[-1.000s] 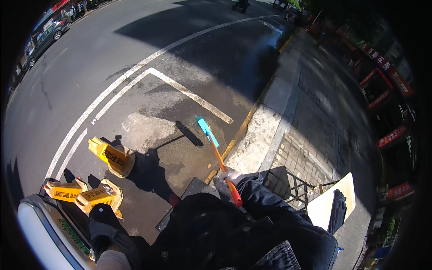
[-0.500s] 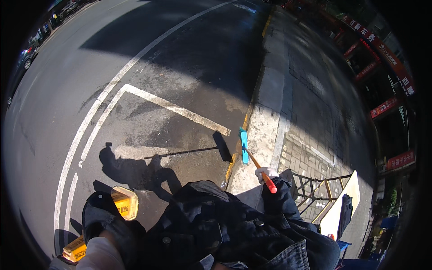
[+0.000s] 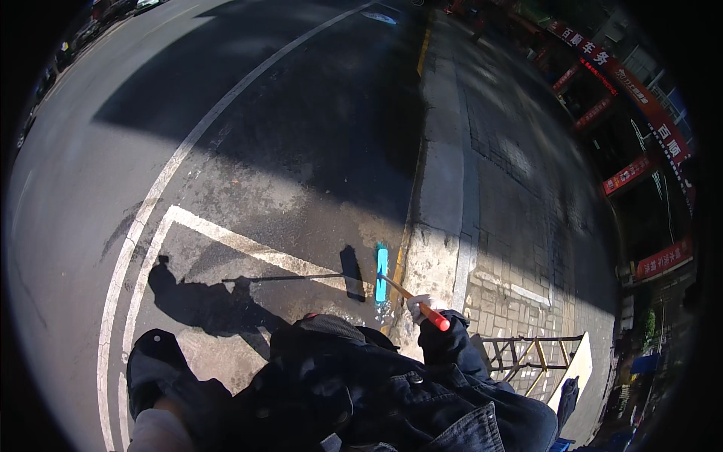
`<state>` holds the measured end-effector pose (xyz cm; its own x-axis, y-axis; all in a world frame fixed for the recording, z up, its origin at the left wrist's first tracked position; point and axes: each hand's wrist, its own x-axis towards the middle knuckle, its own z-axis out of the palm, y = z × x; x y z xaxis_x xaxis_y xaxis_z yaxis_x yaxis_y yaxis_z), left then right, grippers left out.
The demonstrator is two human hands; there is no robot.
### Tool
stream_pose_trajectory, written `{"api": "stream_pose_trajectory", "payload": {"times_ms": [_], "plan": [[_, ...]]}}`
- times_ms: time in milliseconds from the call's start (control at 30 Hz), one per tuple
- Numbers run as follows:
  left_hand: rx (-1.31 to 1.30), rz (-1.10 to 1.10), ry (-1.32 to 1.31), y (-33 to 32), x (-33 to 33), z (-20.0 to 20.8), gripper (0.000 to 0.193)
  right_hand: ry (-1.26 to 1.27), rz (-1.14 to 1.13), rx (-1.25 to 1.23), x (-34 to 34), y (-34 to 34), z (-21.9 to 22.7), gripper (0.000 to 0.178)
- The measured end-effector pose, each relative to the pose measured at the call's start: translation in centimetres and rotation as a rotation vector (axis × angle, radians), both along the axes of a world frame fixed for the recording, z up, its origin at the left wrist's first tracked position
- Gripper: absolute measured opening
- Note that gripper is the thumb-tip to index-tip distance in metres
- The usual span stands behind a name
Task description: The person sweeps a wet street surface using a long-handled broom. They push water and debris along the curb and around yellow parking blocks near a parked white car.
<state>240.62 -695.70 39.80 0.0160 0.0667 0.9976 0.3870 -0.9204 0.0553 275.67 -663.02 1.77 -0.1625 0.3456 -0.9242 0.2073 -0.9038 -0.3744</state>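
My right hand (image 3: 419,307), in a white glove, is closed round the handle of a broom. The broom (image 3: 382,275) has a long blue head with teal bristles and ends in an orange-red grip beside my sleeve. Its head hangs over or rests on the asphalt by the kerb, near the end of a white line; contact is hard to make out. At the lower left, part of my left hand or wrist (image 3: 160,431) shows in a white glove below a dark sleeve. Its fingers lie outside the picture.
A pale kerb (image 3: 433,256) with a yellow edge runs along the road. White painted lines (image 3: 260,252) mark the asphalt. On the paved sidewalk to the right stands a wooden board (image 3: 574,375) with a dark frame (image 3: 520,352). Shopfronts with red signs (image 3: 625,175) line the far right.
The broom head has moved left off the kerb onto the asphalt, my right hand with it. The view has shifted forward along the kerb. Yellow objects at the lower left have gone out of view.
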Motion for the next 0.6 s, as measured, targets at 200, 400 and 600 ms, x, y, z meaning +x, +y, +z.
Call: {"api": "stream_pose_trajectory", "payload": {"times_ms": [200,400,600], "plan": [[-0.005,-0.013,-0.013,14.4,-12.2,0.3,0.004,0.087,0.056,-0.024,-15.4,17.7,-1.6,0.011],[-0.017,-0.048,0.022,29.6,-26.2,-0.6,0.004,0.354,-0.026,-0.035,-32.7,31.3,4.0,0.021],[-0.008,-0.301,-0.032,49.1,-39.2,0.4,0.005,0.434,-0.146,0.029,-40.0,44.0,8.1,0.046]]}}
